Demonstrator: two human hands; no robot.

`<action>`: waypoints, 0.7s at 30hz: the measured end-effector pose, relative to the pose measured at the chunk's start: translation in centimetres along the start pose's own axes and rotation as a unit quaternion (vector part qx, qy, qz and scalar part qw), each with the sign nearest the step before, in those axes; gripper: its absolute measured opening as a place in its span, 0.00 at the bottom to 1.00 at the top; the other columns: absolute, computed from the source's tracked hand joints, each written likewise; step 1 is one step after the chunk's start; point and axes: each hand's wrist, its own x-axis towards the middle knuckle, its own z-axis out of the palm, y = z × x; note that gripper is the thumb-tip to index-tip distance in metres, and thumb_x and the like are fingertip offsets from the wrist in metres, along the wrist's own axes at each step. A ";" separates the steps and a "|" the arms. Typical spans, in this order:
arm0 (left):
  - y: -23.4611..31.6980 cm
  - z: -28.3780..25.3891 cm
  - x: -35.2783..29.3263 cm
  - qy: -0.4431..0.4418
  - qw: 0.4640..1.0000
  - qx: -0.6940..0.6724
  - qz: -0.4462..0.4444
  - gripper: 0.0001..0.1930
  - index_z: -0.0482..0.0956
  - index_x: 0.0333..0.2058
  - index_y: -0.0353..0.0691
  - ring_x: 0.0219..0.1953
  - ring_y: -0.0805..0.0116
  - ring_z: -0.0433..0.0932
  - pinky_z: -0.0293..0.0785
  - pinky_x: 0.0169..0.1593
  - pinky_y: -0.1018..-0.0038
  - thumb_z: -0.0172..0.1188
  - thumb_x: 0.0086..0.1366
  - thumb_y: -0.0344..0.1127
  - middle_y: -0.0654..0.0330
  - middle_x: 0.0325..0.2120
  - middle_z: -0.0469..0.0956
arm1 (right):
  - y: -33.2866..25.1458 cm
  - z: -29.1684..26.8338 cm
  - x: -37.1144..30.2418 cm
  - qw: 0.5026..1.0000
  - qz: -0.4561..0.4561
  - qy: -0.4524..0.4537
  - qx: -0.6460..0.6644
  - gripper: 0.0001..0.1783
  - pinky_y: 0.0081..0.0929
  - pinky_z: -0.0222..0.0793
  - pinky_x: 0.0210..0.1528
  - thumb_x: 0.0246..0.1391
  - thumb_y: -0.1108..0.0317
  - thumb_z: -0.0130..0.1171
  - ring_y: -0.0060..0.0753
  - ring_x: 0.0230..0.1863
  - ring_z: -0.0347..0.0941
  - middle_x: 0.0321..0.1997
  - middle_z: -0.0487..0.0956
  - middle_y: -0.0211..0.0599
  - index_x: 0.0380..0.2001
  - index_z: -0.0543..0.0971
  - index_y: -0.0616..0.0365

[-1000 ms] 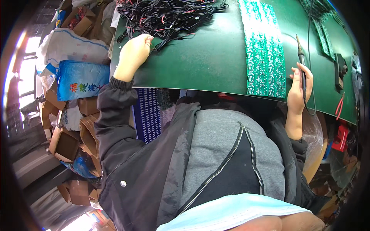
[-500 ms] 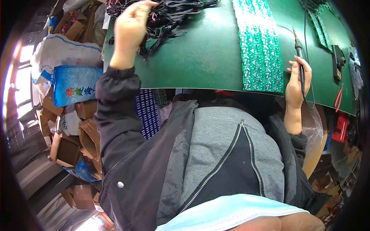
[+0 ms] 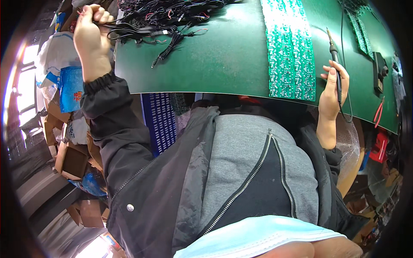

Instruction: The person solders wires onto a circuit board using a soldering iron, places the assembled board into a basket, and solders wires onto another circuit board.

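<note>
black cables lay in a tangled heap between eleven and twelve o'clock in the view, on the far left part of the green table, with some red-tipped ends poking out. one small bundle trailed from the heap toward the near edge. a small white piece showed on a cable there; any print on it was too small to tell.

at ten o'clock the left hand, out past the table's left edge, had its fingers curled in and closed on a few of the cables, which ran back to the heap. red wire showed near its thumb tip.

between one and two o'clock lay green circuit panels, side by side. beyond them the right hand, between two and three o'clock, held a soldering iron between thumb and closed fingers, its tip pointing toward twelve. a dark stand and a red-handled tool sat toward three.

near nine o'clock stood a blue crate; farther out, a blue bag bore red printed characters, partly covered by the sleeve.
</note>
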 end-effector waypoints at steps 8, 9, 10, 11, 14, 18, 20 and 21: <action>-10.5 3.5 -4.1 -0.173 0.672 0.678 0.244 0.12 0.79 0.38 0.39 0.40 0.46 0.82 0.78 0.42 0.58 0.51 0.75 0.38 0.48 0.36 0.82 | -0.2 0.4 0.0 1.000 -0.008 0.018 0.017 0.11 0.22 0.78 0.45 0.71 0.70 0.54 0.26 0.47 0.80 0.53 0.80 0.39 0.51 0.78 0.63; -12.6 4.1 -5.3 -0.169 0.671 0.692 0.206 0.13 0.78 0.36 0.37 0.38 0.45 0.81 0.77 0.42 0.59 0.51 0.75 0.39 0.47 0.35 0.82 | -0.2 0.5 0.0 1.000 -0.011 0.017 0.007 0.11 0.22 0.78 0.44 0.71 0.70 0.54 0.26 0.47 0.80 0.52 0.80 0.39 0.51 0.78 0.63; -13.9 4.2 -6.1 -0.158 0.726 0.650 0.159 0.14 0.79 0.37 0.37 0.38 0.46 0.81 0.77 0.42 0.59 0.50 0.76 0.40 0.48 0.34 0.83 | -0.2 0.5 0.0 1.000 -0.014 0.013 0.001 0.11 0.22 0.78 0.44 0.71 0.70 0.55 0.26 0.46 0.80 0.52 0.80 0.38 0.51 0.78 0.62; -14.7 4.2 -6.6 -0.155 0.743 0.636 0.140 0.14 0.79 0.37 0.37 0.38 0.45 0.81 0.77 0.42 0.59 0.50 0.76 0.40 0.49 0.34 0.83 | -0.1 0.7 0.1 1.000 -0.013 0.013 0.011 0.11 0.22 0.78 0.44 0.71 0.69 0.55 0.25 0.45 0.80 0.50 0.81 0.38 0.51 0.78 0.62; -15.0 6.9 -8.0 -0.186 0.785 0.573 0.145 0.14 0.81 0.38 0.38 0.38 0.46 0.82 0.77 0.44 0.61 0.51 0.76 0.39 0.50 0.33 0.82 | -0.3 0.7 0.0 1.000 -0.010 0.011 0.012 0.11 0.22 0.78 0.44 0.71 0.68 0.56 0.25 0.45 0.80 0.49 0.81 0.38 0.51 0.79 0.62; -11.9 8.0 -6.2 -0.222 0.787 0.533 0.215 0.13 0.83 0.37 0.35 0.37 0.51 0.82 0.77 0.43 0.64 0.55 0.74 0.38 0.50 0.33 0.82 | -0.2 0.5 -0.1 1.000 -0.015 0.016 -0.003 0.12 0.22 0.77 0.45 0.71 0.68 0.56 0.24 0.44 0.80 0.49 0.81 0.37 0.52 0.79 0.62; -9.3 10.1 -5.7 -0.205 0.787 0.551 0.187 0.12 0.83 0.36 0.34 0.39 0.53 0.81 0.76 0.43 0.64 0.64 0.69 0.39 0.50 0.31 0.81 | 0.0 0.3 -0.2 1.000 -0.009 0.019 -0.004 0.12 0.22 0.77 0.45 0.71 0.68 0.56 0.25 0.45 0.80 0.49 0.81 0.38 0.52 0.79 0.62; -9.6 11.1 -6.0 -0.244 0.767 0.542 0.243 0.12 0.84 0.37 0.34 0.38 0.52 0.81 0.77 0.43 0.63 0.64 0.68 0.39 0.50 0.31 0.80 | -0.2 0.3 -0.2 1.000 -0.008 0.014 0.002 0.12 0.22 0.77 0.45 0.71 0.68 0.56 0.25 0.45 0.80 0.49 0.81 0.38 0.52 0.79 0.62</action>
